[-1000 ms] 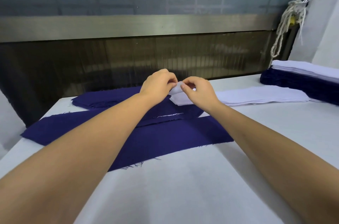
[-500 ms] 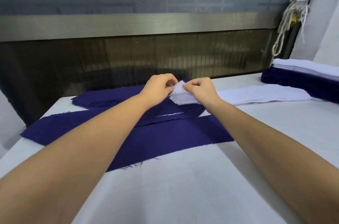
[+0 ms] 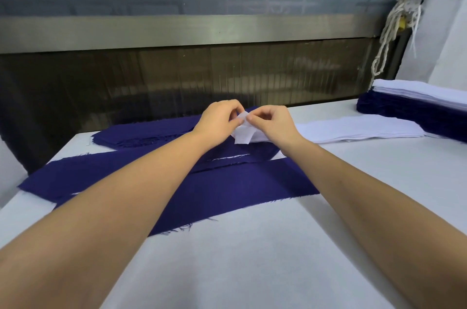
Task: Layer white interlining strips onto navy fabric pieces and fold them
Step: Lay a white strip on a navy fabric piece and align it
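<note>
As left hand [image 3: 217, 120] and right hand [image 3: 276, 123] pinch one strip [image 3: 243, 133], perhaps three pieces [image 3: 235, 191] lie.

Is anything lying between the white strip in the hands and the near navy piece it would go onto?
Nothing visible. The left hand and right hand pinch the white strip above the navy fabric; the near navy piece lies bare, only the forearms crossing over it.
</note>
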The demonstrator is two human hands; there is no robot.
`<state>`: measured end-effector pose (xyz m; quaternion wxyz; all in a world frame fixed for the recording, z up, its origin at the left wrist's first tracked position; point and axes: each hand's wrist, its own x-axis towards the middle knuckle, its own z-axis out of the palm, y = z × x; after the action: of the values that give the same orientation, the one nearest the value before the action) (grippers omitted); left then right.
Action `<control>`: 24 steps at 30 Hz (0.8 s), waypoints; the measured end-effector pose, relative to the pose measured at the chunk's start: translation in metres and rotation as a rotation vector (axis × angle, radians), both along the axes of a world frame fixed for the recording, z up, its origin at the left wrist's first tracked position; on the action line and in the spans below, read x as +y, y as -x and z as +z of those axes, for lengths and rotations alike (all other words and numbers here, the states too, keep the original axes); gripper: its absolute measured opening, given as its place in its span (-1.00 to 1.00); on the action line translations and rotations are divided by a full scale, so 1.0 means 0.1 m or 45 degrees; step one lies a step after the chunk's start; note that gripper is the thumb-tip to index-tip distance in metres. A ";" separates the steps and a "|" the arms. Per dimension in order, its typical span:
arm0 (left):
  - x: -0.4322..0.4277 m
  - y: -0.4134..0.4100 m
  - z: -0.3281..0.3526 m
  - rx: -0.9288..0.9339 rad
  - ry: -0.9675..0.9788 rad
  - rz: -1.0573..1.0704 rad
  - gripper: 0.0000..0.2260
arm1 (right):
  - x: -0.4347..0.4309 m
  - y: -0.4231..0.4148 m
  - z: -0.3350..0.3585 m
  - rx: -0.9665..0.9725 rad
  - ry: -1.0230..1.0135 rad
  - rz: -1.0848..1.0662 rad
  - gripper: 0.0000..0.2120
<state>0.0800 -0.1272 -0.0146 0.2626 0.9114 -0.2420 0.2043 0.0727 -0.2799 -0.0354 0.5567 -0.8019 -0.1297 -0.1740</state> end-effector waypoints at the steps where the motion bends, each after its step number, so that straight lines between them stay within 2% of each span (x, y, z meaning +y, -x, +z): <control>1: 0.00 -0.01 0.01 -0.014 -0.006 0.013 -0.92 | -0.01 -0.01 0.00 -0.035 0.049 0.000 -0.94; 3: -0.02 -0.04 0.04 -0.043 -0.035 0.040 -0.92 | -0.03 -0.03 -0.02 -0.093 0.179 -0.075 -0.96; 5: -0.03 -0.06 0.05 -0.085 -0.048 0.081 -0.93 | -0.07 -0.04 -0.04 -0.112 0.268 -0.185 -0.88; 8: -0.04 -0.06 0.05 -0.106 -0.025 0.129 -0.93 | -0.09 -0.03 -0.06 -0.095 0.251 -0.252 -0.76; 13: -0.09 -0.07 0.02 -0.089 0.136 0.094 -0.96 | -0.04 -0.06 -0.05 -0.097 0.299 -0.321 -0.96; 17: -0.15 -0.04 -0.04 -0.101 0.250 0.102 -0.76 | -0.07 -0.12 0.00 -0.041 0.155 -0.407 -0.92; 21: -0.19 -0.03 -0.13 0.056 -0.008 -0.071 -0.88 | -0.11 -0.18 0.00 0.033 0.014 -0.451 -0.93; 24: -0.23 -0.05 -0.16 0.131 -0.216 -0.115 -0.78 | -0.15 -0.23 -0.01 0.044 -0.015 -0.479 -0.92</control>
<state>0.0845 -0.1498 -0.0304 0.2055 0.9278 -0.2856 0.1239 0.0958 -0.2946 -0.0368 0.5209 -0.8117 0.0332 -0.2622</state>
